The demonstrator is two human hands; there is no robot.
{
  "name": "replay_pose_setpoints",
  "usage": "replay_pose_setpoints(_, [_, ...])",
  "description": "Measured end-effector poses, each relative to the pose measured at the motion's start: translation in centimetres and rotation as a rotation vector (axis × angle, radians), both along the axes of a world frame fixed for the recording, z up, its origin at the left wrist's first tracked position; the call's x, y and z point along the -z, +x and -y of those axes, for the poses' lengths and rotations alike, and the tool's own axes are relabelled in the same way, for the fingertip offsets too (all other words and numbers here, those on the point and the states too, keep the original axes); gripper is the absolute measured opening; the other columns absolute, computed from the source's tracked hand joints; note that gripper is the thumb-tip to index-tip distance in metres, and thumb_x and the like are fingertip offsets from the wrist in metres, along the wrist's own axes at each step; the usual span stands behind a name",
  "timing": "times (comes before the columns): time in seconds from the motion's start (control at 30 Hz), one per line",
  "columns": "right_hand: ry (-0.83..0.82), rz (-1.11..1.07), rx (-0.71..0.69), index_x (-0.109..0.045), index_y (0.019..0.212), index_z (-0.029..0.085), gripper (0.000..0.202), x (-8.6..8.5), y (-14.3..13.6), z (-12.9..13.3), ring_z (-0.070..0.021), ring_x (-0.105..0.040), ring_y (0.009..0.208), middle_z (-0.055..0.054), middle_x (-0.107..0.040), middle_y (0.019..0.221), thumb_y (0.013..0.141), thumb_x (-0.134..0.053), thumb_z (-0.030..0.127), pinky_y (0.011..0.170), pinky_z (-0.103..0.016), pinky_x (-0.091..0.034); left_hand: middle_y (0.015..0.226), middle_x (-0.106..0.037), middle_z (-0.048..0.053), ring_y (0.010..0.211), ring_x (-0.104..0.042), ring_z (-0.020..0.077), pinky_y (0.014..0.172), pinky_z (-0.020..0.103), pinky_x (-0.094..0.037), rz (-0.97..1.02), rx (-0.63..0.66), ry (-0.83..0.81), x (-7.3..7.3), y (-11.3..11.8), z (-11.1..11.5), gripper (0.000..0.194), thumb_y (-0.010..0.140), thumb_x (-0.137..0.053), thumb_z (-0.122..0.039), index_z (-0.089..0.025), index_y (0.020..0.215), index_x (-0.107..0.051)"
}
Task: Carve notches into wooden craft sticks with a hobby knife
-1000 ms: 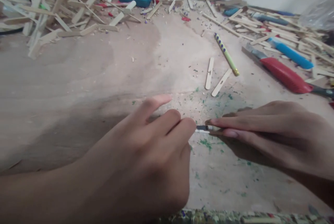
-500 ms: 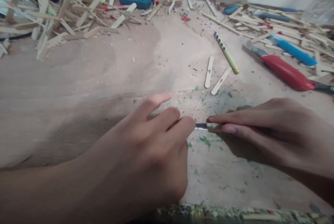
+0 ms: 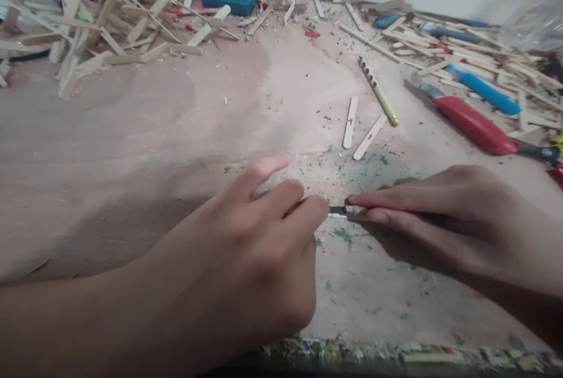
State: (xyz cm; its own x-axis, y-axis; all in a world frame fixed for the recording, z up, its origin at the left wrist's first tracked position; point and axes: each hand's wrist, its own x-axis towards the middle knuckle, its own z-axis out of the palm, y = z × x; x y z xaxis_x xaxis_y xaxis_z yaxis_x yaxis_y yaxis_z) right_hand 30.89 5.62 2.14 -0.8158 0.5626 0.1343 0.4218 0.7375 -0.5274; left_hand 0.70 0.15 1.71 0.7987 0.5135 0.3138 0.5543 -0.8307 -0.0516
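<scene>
Through the head camera, from where I sit far away, I see the left hand low in the middle, curled up with one finger poking out. Its other fingers bend down and hide what is under them, so I can't tell if it is holding something. The right hand comes in from the right and pinches a small tool between thumb and finger. I see a shiny metal ring on the tool and a dark front part that points left and slips out of sight by the left hand. A thin white strip lies just below that dark part — I can't tell what it belongs to.

Both hands are low over the wooden table, and I spot green bits just below the tool. Past the hands I see two flat sticks, a left one and a right one, near a yellow pencil with blue dots. To the right lies a tool with a red handle, next to a bright blue thing. At the back I see a messy stick pile on the left — and more loose sticks on the right
</scene>
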Motion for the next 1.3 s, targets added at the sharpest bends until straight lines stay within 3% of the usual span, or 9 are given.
replay_pose_setpoints(0.17, [0.027, -0.010, -0.013, -0.089, 0.133, 0.014, 0.035, 0.0, 0.0, -0.4, -0.0143, -0.090, 0.085, -0.012, -0.094, 0.116, 0.128, -0.059, 0.031, 0.062, -0.018, -0.063, 0.088, -0.076, 0.003, 0.081, -0.072, 0.0281, 0.116, 0.060, -0.071, 0.003, 0.008, 0.015, -0.1, -0.1, 0.1, 0.035, 0.106, -0.063, -0.004, -0.023, 0.080, -0.077])
replay_pose_setpoints(0.23, [0.048, 0.013, -0.004, -0.090, 0.129, 0.015, 0.037, -0.1, -0.2, -0.5, -0.0136, -0.089, 0.079, -0.011, -0.094, 0.109, 0.128, -0.059, 0.033, 0.061, -0.018, -0.063, 0.089, -0.076, 0.003, 0.081, -0.071, 0.0275, 0.115, 0.059, -0.071, -0.017, 0.019, 0.004, -0.1, -0.1, 0.2, 0.035, 0.106, -0.061, -0.005, -0.023, 0.080, -0.076])
replay_pose_setpoints(0.37, [-0.006, 0.030, 0.033, -0.094, 0.122, 0.018, 0.043, -0.7, -0.5, -0.4, -0.0089, -0.072, 0.050, -0.004, -0.087, 0.079, 0.129, -0.056, 0.038, 0.046, -0.018, -0.050, 0.091, -0.076, 0.004, 0.085, -0.071, 0.0264, 0.118, 0.056, -0.068, 0.017, -0.009, 0.014, 0.6, 0.2, 0.3, 0.032, 0.106, -0.064, -0.005, -0.022, 0.083, -0.079])
replay_pose_setpoints(0.5, [-0.118, 0.025, 0.044, -0.094, 0.130, 0.018, 0.034, -0.8, -0.5, -0.3, -0.0084, -0.080, 0.062, -0.004, -0.092, 0.093, 0.126, -0.063, 0.033, 0.053, -0.016, -0.054, 0.091, -0.077, 0.004, 0.085, -0.070, 0.0266, 0.119, 0.057, -0.066, 0.032, -0.018, 0.023, 0.9, 0.4, 0.4, 0.029, 0.106, -0.067, -0.006, -0.021, 0.086, -0.082])
replay_pose_setpoints(0.6, [-0.160, 0.002, 0.037, -0.092, 0.134, 0.018, 0.032, -0.4, -0.5, -0.3, -0.0075, -0.080, 0.066, -0.003, -0.091, 0.092, 0.126, -0.065, 0.033, 0.058, -0.016, -0.054, 0.090, -0.076, 0.004, 0.085, -0.069, 0.0279, 0.115, 0.057, -0.064, 0.039, -0.029, -0.009, 0.9, 0.1, 0.6, 0.030, 0.107, -0.063, -0.006, -0.020, 0.090, -0.083])
replay_pose_setpoints(0.77, [0.011, 0.068, 0.012, -0.090, 0.136, 0.019, 0.033, -0.4, 0.0, -0.1, -0.0130, -0.082, 0.080, -0.005, -0.087, 0.102, 0.127, -0.063, 0.036, 0.069, -0.026, -0.058, 0.095, -0.075, 0.002, 0.093, -0.065, 0.0262, 0.125, 0.053, -0.050, 0.185, -0.056, -0.068, 2.1, -0.5, 0.8, 0.031, 0.114, -0.058, -0.007, -0.020, 0.098, -0.082])
replay_pose_setpoints(0.87, [0.060, 0.088, 0.008, -0.089, 0.138, 0.020, 0.035, -0.5, 0.3, 0.0, -0.0140, -0.078, 0.080, -0.005, -0.081, 0.103, 0.127, -0.061, 0.035, 0.068, -0.029, -0.058, 0.098, -0.075, 0.003, 0.096, -0.063, 0.0265, 0.128, 0.051, -0.045, 0.237, -0.040, -0.084, 2.7, -0.4, 0.7, 0.032, 0.115, -0.058, -0.007, -0.022, 0.096, -0.079])
replay_pose_setpoints(1.1, [0.131, 0.038, -0.010, -0.089, 0.135, 0.015, 0.031, 0.4, 0.5, -0.1, -0.0129, -0.076, 0.075, -0.006, -0.080, 0.099, 0.125, -0.063, 0.027, 0.063, -0.028, -0.057, 0.090, -0.072, 0.001, 0.090, -0.065, 0.0237, 0.122, 0.050, -0.053, 0.199, -0.072, -0.055, 2.0, -0.1, 0.4, 0.031, 0.113, -0.060, -0.004, -0.019, 0.094, -0.080])
replay_pose_setpoints(1.3, [0.173, 0.034, -0.007, -0.087, 0.138, 0.015, 0.028, 0.9, 0.3, 0.2, -0.0111, -0.074, 0.071, -0.005, -0.081, 0.099, 0.125, -0.064, 0.026, 0.058, -0.028, -0.054, 0.092, -0.074, 0.000, 0.088, -0.069, 0.0224, 0.122, 0.051, -0.053, 0.230, -0.051, -0.041, 2.5, -0.3, 0.2, 0.028, 0.112, -0.062, -0.006, -0.017, 0.100, -0.085])
